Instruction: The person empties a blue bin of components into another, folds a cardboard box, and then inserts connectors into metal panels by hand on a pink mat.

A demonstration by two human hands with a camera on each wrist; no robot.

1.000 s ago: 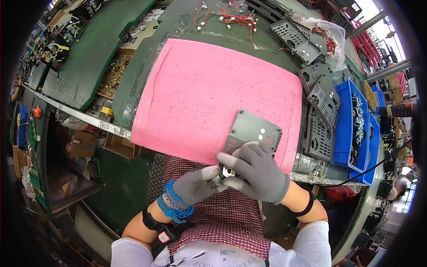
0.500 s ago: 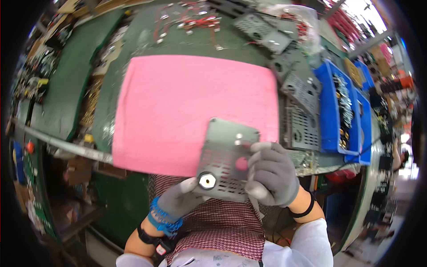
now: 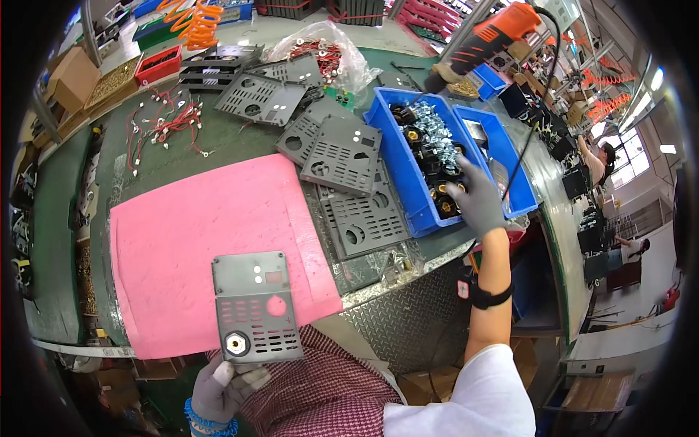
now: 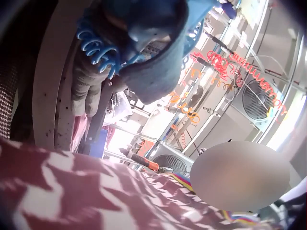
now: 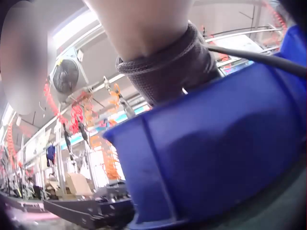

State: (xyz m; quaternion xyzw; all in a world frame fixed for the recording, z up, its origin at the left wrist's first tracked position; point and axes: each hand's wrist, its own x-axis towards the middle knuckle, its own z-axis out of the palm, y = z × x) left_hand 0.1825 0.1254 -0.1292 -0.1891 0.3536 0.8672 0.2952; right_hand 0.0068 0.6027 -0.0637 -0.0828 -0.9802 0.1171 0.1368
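In the head view the gloved left hand (image 3: 226, 390) grips the lower edge of a grey slotted metal plate (image 3: 255, 309), whose upper part overlaps the pink foam sheet (image 3: 196, 211). A round fitting with a hex nut (image 3: 236, 344) sits in the plate's lower left corner. Over the right side of a blue bin (image 3: 416, 186) reaches the gloved right hand (image 3: 479, 200), its fingers extended above black round parts (image 3: 444, 198) and silver hardware (image 3: 435, 127). In the right wrist view the bin's blue wall (image 5: 216, 153) hides the fingers of that hand (image 5: 172, 72).
Stacked grey metal plates (image 3: 342, 156) lie between the foam and the bin. A second blue bin (image 3: 491, 153) stands beside the first. An orange and black power tool (image 3: 484, 44) hangs above, its cable crossing near the right hand. Red wires (image 3: 167, 124) lie at the back left.
The right hand has let go of the plate and moved right to the blue bin. The left hand still holds the plate. The head view has turned to the right.
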